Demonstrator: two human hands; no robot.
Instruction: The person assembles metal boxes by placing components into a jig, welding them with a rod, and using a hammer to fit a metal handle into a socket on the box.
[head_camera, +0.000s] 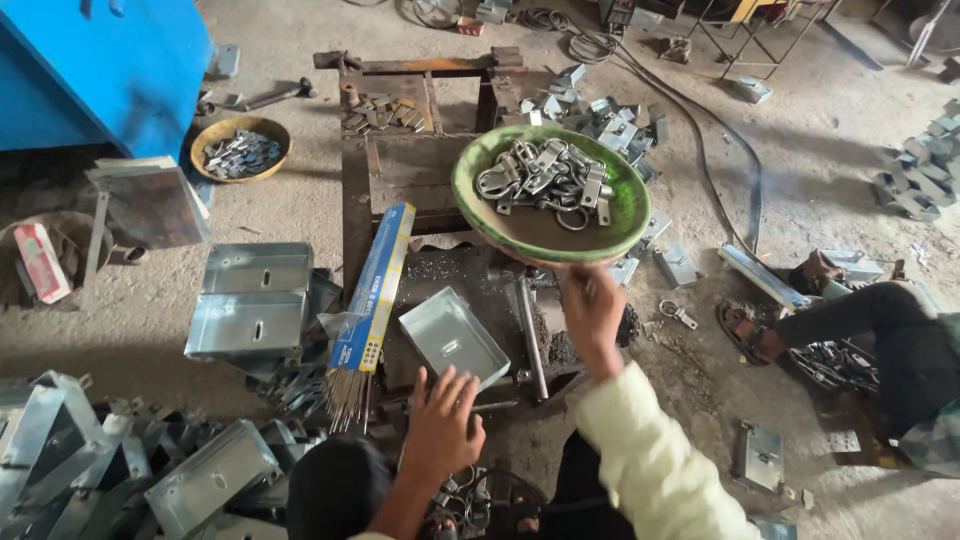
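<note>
Green on the inside and brown outside, a big round bowl (545, 235) is held up in the middle of the head view. It is full of shiny grey metal rings and clips (545, 180). The right hand (592, 310) holds the bowl from below at its near rim, with the fingers closed on the edge. The sleeve on that arm is pale yellow.

The left hand (441, 425) is lower and nearer, with its fingers spread apart and holding nothing. It hovers just near a flat grey metal tray (452, 335) that lies on the dirty floor (140, 320). Left of the tray leans a long blue box of thin welding rods (372, 290).

Further left lie folded grey metal boxes (250, 295). Far left sits a small brown bowl of metal bits (240, 150), beside a big blue machine (100, 70). On the right, another person's dark trouser leg (870, 320) reaches in, the foot in a sandal.
</note>
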